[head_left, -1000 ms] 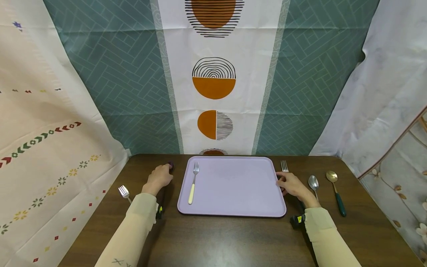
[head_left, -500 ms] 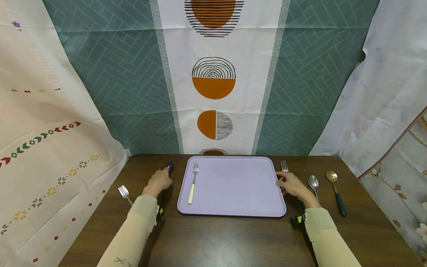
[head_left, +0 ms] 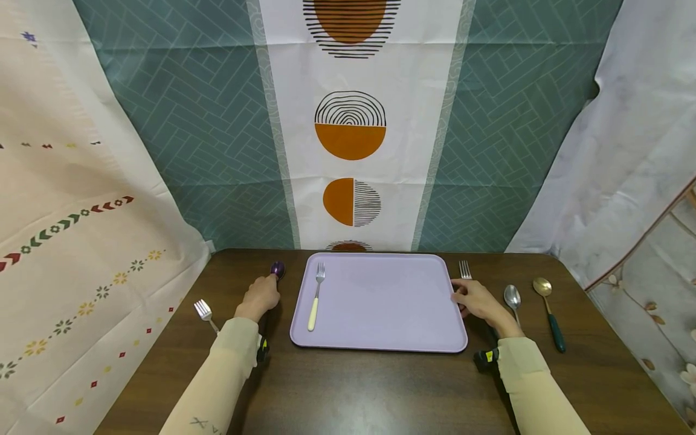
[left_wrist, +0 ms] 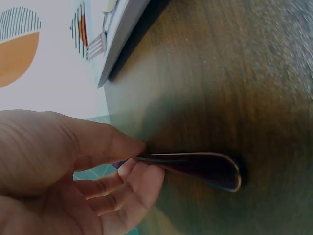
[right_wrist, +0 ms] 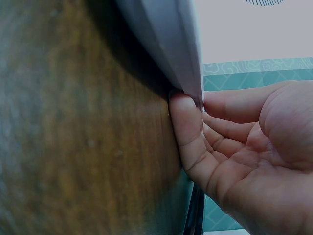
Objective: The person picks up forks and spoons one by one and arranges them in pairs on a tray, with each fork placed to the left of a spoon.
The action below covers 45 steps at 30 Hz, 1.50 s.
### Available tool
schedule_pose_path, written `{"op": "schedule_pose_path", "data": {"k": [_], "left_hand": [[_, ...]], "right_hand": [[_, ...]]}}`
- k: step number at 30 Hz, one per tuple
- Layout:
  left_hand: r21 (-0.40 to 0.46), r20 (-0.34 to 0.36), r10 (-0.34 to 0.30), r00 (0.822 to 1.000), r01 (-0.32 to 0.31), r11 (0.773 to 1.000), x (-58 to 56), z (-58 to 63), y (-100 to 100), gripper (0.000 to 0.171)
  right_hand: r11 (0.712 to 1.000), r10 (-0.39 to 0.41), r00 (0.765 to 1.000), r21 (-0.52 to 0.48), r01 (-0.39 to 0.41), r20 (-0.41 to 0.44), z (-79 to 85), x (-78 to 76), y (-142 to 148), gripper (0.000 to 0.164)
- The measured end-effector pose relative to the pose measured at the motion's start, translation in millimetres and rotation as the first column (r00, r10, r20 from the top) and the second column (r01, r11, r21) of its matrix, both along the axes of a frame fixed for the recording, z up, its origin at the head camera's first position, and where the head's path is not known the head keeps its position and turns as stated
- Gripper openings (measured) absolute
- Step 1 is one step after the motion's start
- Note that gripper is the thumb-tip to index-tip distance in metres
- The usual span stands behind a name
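Observation:
My left hand [head_left: 258,297] pinches a dark purple spoon [head_left: 278,269] to the left of the tray. In the left wrist view, thumb and fingertips hold the neck of the spoon [left_wrist: 195,166], and its rounded handle end lies low over the wood. My right hand [head_left: 477,300] grips the right rim of a flat lilac tray [head_left: 380,302]. The right wrist view has the thumb and a finger on opposite faces of the tray's edge [right_wrist: 171,44]. A fork [head_left: 313,311] with a cream handle lies along the tray's left side.
One silver fork [head_left: 203,310] lies by the left sleeve, its handle partly hidden. Another fork [head_left: 464,269] pokes out behind the right hand. Further right are a silver spoon [head_left: 512,297] and a gold spoon [head_left: 549,311] with a green handle. Patterned cloth [head_left: 380,235] hangs behind the table.
My left hand has drawn back slightly toward me, and the spoon's purple bowl, mostly hidden before, now shows beyond the fingers. The right hand and the tray stay in place.

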<state>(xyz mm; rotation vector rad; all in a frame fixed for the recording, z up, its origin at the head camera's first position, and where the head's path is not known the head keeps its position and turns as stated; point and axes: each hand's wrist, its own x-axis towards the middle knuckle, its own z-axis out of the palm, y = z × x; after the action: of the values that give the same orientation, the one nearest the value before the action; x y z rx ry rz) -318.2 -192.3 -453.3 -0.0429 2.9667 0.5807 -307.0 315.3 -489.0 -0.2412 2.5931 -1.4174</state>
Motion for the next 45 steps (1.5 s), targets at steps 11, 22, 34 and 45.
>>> {"op": "schedule_pose_path", "data": {"k": [11, 22, 34, 45], "left_hand": [[-0.055, -0.033, -0.018, 0.999, 0.016, 0.998, -8.0, 0.3, 1, 0.021], [-0.017, -0.067, 0.028, 0.997, -0.03, 0.999, -7.0, -8.1, -3, 0.023], [0.022, -0.133, -0.015, 0.991, 0.018, 1.0, -8.8, -1.1, -3, 0.048], [0.059, -0.127, -0.038, 0.991, 0.046, 0.997, -11.9, 12.2, 15, 0.051]], "right_hand": [[1.0, 0.009, 1.0, 0.008, -0.009, -0.01, 2.6, -1.7, 1, 0.052], [1.0, 0.003, 1.0, 0.01, -0.003, 0.006, 0.8, 0.6, -2, 0.052], [1.0, -0.005, 1.0, 0.007, 0.005, -0.001, -2.3, 2.6, 0, 0.052], [1.0, 0.006, 1.0, 0.003, -0.006, -0.008, -2.8, 2.6, 1, 0.052]]}}
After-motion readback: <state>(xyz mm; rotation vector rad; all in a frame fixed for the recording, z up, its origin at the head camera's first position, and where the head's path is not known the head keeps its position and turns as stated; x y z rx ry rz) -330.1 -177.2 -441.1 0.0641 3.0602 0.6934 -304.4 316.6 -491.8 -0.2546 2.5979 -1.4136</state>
